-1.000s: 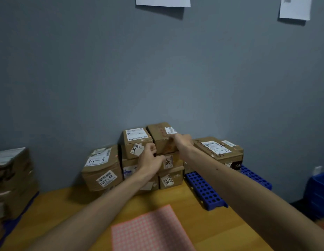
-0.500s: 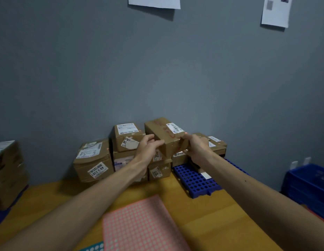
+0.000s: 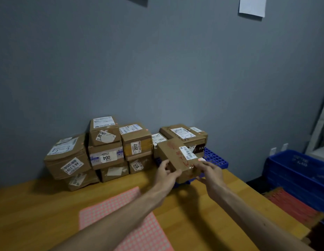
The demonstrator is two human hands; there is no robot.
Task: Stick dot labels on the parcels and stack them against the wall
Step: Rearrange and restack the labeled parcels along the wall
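Both hands hold one parcel in front of the stack

The left hand (image 3: 164, 173) grips the near left corner of a brown parcel (image 3: 175, 157), with its fingers curled round the edge. The right hand (image 3: 209, 171) grips the near right end, thumb on top and fingers curled beneath. The parcel is tilted and held off the table (image 3: 40, 205), its top face turned towards the camera. That face carries a white barcode label and red scribble. A pale pink spot shows by the right thumb; whether it is a dot label or a nail I cannot tell.

The parcel hangs just in front of a blue rack (image 3: 214, 158) and to the right of the stack (image 3: 107, 151) of parcels standing against the grey wall (image 3: 157, 69). One more box (image 3: 182, 135) rests on the rack behind it. Small orange dots show on the top edges of several stacked parcels.

A pink sheet (image 3: 121, 220) of dot labels lies flat on the table, partly under the left forearm. A blue crate (image 3: 298, 171) stands off the table's right side, and a white paper (image 3: 252, 6) hangs high on the wall
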